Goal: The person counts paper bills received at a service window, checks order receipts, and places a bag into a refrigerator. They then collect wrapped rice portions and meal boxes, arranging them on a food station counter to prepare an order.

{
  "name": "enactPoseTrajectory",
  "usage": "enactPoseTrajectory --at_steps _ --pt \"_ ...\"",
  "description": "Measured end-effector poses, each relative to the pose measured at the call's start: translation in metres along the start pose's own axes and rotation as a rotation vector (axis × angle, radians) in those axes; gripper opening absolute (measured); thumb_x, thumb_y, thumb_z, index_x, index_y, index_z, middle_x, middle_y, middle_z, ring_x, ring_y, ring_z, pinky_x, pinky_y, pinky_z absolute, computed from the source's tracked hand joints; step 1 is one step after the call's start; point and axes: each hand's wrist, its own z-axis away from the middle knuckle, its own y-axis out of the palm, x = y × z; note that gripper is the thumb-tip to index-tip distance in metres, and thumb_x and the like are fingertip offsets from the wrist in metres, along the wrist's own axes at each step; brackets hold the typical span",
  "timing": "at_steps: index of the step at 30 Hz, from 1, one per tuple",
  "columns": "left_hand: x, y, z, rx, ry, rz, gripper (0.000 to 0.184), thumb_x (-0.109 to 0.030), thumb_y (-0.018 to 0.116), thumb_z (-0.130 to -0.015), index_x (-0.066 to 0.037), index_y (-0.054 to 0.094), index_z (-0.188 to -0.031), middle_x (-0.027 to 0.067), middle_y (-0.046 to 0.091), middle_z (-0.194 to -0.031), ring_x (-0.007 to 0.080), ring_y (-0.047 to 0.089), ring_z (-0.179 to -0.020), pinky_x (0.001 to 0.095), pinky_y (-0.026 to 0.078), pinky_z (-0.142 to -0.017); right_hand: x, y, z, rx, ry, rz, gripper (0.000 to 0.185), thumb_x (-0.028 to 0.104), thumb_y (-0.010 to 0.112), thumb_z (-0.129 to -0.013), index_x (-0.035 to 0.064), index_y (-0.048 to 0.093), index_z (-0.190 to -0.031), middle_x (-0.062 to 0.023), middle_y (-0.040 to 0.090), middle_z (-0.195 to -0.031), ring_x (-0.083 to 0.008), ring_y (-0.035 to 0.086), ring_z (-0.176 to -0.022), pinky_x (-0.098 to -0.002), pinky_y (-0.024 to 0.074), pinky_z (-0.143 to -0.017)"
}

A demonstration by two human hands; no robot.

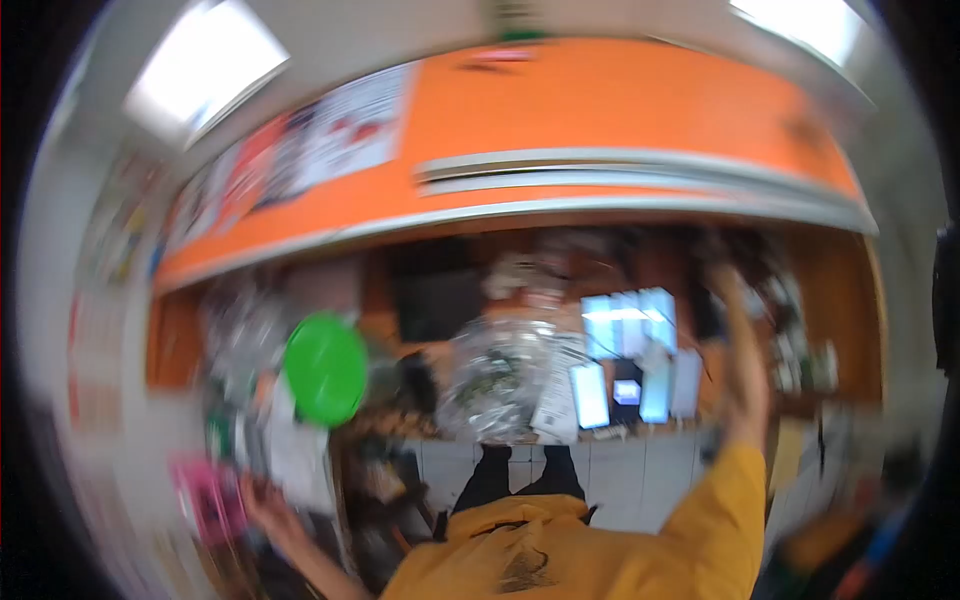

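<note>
L hand [262,505] is low on the left, right by a pink basket [205,495] w/ an open-looking frame; blur hides whether they touch. Its fingers look partly spread, but can't tell if any pinch the rim. R hand [722,278] reaches to the back right of the desk [712,400], among dark, blurred clutter; can't tell if its fingers are apart, closed or on smth.

Basket sits beyond the desk's left end, outboard of L hand. Prob. thin plastic: light, fairly stiff w/ a bit of flex, best held by the rim or a side wall; a hard squeeze might bow it.

Nearer R arm: a group of phones [590,395] & lit screens [630,320], likely smooth, slippery, breakable, so hold by edges, off the glass. Left of them, a printed paper [560,390], then a clear plastic bag [495,385], prob. soft & crinkly. Round green item [326,370] farther left, approx. above the desk's left part.
</note>
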Motion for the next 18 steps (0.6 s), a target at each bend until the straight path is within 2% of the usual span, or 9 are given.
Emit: enactPoseTrajectory --at_steps 1,2,4,6,10,13,14,17,18 --pt "-0.004 0.003 0.018 0.005 0.0 0.002 0.034 -0.024 0.057 -0.095 -0.004 0.061 -0.123 0.0015 0.061 -0.105 0.0152 0.053 -0.1 0.0357 0.039 -0.092 -0.014 -0.01 0.005 -0.005 -0.027 0.009 0.024 0.024 0.07 -0.075 0.0108 0.068 -0.096 -0.0203 0.065 -0.107 -0.0399 0.058 -0.109 -0.059 0.0445 -0.09" --pt "-0.023 0.05 0.056 -0.102 0.05 -0.062 0.028 -0.022 0.06 -0.093 -0.008 0.063 -0.117 -0.0035 0.056 -0.088 0.0101 0.052 -0.081 0.0276 0.04 -0.072 -0.028 -0.02 0.008 -0.008 -0.044 0.022 0.027 0.023 0.07 -0.076 0.0113 0.067 -0.099 -0.0206 0.064 -0.109 -0.0401 0.057 -0.111 -0.0593 0.0438 -0.091" --pt "-0.02 0.051 0.076 -0.152 -0.022 0.003 0.026 -0.02 0.058 -0.094 -0.004 0.062 -0.115 0.0009 0.06 -0.085 0.0124 0.057 -0.077 0.0277 0.045 -0.068 -0.05 -0.033 0.02 0.011 -0.035 0.047 0.032 0.022 0.071 -0.076 0.0121 0.065 -0.106 -0.0212 0.062 -0.114 -0.0403 0.054 -0.115 -0.0598 0.0424 -0.093" --pt "-0.01 0.053 0.102 -0.186 -0.029 -0.028 0.026 -0.019 0.056 -0.095 -0.003 0.062 -0.114 0.0017 0.06 -0.083 0.0119 0.058 -0.073 0.0263 0.046 -0.066 -0.064 -0.038 0.041 0.027 0.005 0.074 0.038 0.02 0.072 -0.076 0.0129 0.063 -0.112 -0.0217 0.06 -0.119 -0.0406 0.052 -0.118 -0.0604 0.041 -0.094" --pt "0.03 0.045 0.131 -0.261 -0.185 0.019 0.025 -0.019 0.054 -0.095 -0.004 0.062 -0.114 0.0008 0.062 -0.084 0.012 0.059 -0.073 0.0248 0.047 -0.065 -0.067 -0.025 0.076 0.004 0.066 0.154 0.05 0.017 0.073 -0.077 0.0146 0.058 -0.125 -0.0229 0.056 -0.129 -0.0411 0.047 -0.126 -0.0616 0.0383 -0.098" --pt "0.057 0.05 0.139 -0.237 -0.274 0.07 0.027 -0.02 0.056 -0.094 -0.005 0.061 -0.116 0.0002 0.061 -0.084 0.0128 0.058 -0.074 0.0264 0.048 -0.065 -0.059 -0.016 0.067 -0.232 0.072 0.258 0.063 0.022 0.071 -0.082 0.0057 0.047 -0.137 -0.0208 0.054 -0.133 -0.0383 0.049 -0.126 -0.0495 0.0346 -0.109" --pt "0.061 0.054 0.141 -0.215 -0.292 0.076 0.027 -0.02 0.056 -0.094 -0.005 0.061 -0.116 0.0002 0.061 -0.084 0.0129 0.059 -0.074 0.0264 0.048 -0.065 -0.064 -0.016 0.055 -0.177 0.095 0.143 0.061 0.02 0.072 -0.079 0.0038 0.051 -0.133 -0.024 0.054 -0.133 -0.04 0.05 -0.124 -0.0488 0.039 -0.105" --pt "0.063 0.063 0.154 -0.167 -0.31 0.059 0.023 -0.02 0.054 -0.096 -0.005 0.062 -0.112 -0.0001 0.062 -0.084 0.011 0.059 -0.074 0.0258 0.049 -0.068 -0.069 -0.014 0.037 -0.175 0.0 0.05 0.056 0.018 0.072 -0.077 0.0023 0.055 -0.128 -0.0262 0.057 -0.129 -0.0427 0.053 -0.12 -0.0482 0.0433 -0.101" --pt "0.06 0.066 0.158 -0.164 -0.306 0.049 0.023 -0.02 0.054 -0.096 -0.005 0.062 -0.112 -0.0001 0.062 -0.085 0.011 0.059 -0.074 0.0255 0.049 -0.068 -0.058 -0.031 0.033 0.034 0.112 0.095 0.055 0.011 0.072 -0.074 0.0012 0.057 -0.126 -0.0266 0.061 -0.122 -0.0437 0.056 -0.115 -0.048 0.0458 -0.098"
